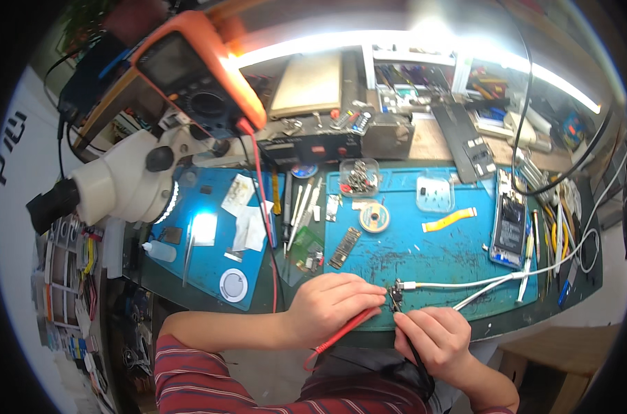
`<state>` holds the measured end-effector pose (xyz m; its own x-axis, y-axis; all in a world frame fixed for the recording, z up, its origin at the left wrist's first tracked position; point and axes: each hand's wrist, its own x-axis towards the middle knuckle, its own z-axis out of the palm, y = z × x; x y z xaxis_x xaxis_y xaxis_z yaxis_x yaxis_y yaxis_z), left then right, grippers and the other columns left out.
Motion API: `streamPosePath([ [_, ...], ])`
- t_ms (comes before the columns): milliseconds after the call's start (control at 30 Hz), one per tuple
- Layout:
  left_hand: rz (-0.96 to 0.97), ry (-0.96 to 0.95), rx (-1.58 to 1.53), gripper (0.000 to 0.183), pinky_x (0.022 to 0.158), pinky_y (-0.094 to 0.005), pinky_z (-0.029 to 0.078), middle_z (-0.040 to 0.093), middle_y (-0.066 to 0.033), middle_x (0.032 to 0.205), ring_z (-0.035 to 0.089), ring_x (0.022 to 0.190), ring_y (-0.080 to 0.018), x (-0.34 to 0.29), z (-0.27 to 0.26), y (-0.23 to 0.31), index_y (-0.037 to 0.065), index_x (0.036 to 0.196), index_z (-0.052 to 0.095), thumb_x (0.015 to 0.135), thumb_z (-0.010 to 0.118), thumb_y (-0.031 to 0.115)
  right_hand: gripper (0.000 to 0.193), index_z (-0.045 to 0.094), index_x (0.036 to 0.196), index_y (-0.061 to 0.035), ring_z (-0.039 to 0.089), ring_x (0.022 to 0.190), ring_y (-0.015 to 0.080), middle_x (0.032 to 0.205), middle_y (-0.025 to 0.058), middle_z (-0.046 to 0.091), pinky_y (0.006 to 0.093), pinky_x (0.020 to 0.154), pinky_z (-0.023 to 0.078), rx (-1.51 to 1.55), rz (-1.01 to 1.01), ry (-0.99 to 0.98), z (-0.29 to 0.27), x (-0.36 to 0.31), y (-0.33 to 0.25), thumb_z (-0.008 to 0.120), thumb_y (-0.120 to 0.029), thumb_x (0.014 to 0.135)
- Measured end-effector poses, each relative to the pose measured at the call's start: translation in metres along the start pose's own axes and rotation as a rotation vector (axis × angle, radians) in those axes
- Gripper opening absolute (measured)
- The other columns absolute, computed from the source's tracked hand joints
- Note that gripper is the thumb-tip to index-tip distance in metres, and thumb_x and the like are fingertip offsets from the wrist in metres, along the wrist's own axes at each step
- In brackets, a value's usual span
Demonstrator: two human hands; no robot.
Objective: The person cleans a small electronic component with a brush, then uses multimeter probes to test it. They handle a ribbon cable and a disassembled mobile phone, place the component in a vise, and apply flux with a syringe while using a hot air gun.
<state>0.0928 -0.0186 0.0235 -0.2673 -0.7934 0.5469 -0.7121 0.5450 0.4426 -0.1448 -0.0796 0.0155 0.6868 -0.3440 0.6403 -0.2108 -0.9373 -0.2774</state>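
Note:
My left hand (334, 308) is closed round a red test probe (346, 329), its fingertips beside a small dark circuit board (396, 295) near the mat's front edge. A black test probe (415, 347) sits pinched in my right hand (434, 338), its tip pointing up at the board. Whether either tip touches the board is too small to tell. The white plug (408, 285) of a cable meets the board's right side. From the orange multimeter (206, 83) at upper left, a red lead and a black lead run down toward my hands.
A white microscope (120, 176) stands at left over a blue mat. On the main mat (437, 255) lie a solder wick spool (374, 217), a long circuit board (346, 248), a yellow flex cable (450, 219) and an opened phone (510, 224). White cables (479, 281) cross to the right.

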Motion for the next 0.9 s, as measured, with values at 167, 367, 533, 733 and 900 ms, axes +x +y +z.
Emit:
streamPosePath([
  [167, -0.039, 0.018, -0.019, 0.020, 0.078, -0.0341, 0.059, 0.076, -0.0052, 0.104, 0.073, 0.092, -0.0230, -0.0058, 0.0031, 0.0020, 0.006, 0.101, 0.073, 0.085, 0.079, 0.016, 0.024, 0.075, 0.099, -0.0032, 0.067, 0.077, 0.0182, 0.090, 0.0030, 0.069, 0.0307, 0.063, 0.050, 0.006, 0.008, -0.031, -0.0004, -0.0001, -0.0013, 0.079, -0.009, 0.076],
  [367, -0.032, 0.014, -0.003, 0.021, 0.080, -0.0351, 0.059, 0.076, -0.0047, 0.105, 0.073, 0.095, -0.0232, -0.0076, 0.0058, 0.0032, 0.006, 0.103, 0.072, 0.086, 0.079, 0.017, 0.024, 0.074, 0.100, -0.0037, 0.067, 0.077, 0.0181, 0.090, 0.0031, 0.070, 0.0311, 0.063, 0.051, 0.002, 0.003, -0.026, -0.0011, -0.0018, -0.0007, 0.079, -0.010, 0.076],
  [533, -0.036, 0.008, 0.002, 0.021, 0.079, -0.0352, 0.059, 0.076, -0.0046, 0.104, 0.073, 0.095, -0.0230, -0.0088, 0.0050, 0.0039, 0.006, 0.103, 0.072, 0.086, 0.079, 0.017, 0.025, 0.074, 0.100, -0.0037, 0.067, 0.077, 0.0178, 0.090, 0.0030, 0.069, 0.0309, 0.063, 0.051, 0.004, 0.005, -0.034, -0.0019, -0.0011, -0.0018, 0.079, -0.010, 0.076],
  [733, -0.038, -0.003, 0.006, 0.020, 0.079, -0.0351, 0.059, 0.076, -0.0048, 0.104, 0.073, 0.095, -0.0232, -0.0072, 0.0023, 0.0046, 0.006, 0.102, 0.072, 0.086, 0.079, 0.017, 0.026, 0.074, 0.101, -0.0036, 0.068, 0.078, 0.0179, 0.090, 0.0029, 0.069, 0.0307, 0.063, 0.051, 0.007, 0.010, -0.038, -0.0020, -0.0013, -0.0026, 0.079, -0.009, 0.076],
  [900, -0.039, -0.004, 0.003, 0.020, 0.078, -0.0355, 0.059, 0.076, -0.0053, 0.103, 0.073, 0.092, -0.0237, -0.0046, 0.0028, 0.0025, 0.007, 0.102, 0.073, 0.085, 0.080, 0.015, 0.029, 0.074, 0.101, -0.0018, 0.066, 0.076, 0.0192, 0.090, 0.0039, 0.068, 0.0311, 0.063, 0.050, 0.009, -0.011, -0.016, -0.0008, 0.0004, 0.0013, 0.079, -0.008, 0.074],
])
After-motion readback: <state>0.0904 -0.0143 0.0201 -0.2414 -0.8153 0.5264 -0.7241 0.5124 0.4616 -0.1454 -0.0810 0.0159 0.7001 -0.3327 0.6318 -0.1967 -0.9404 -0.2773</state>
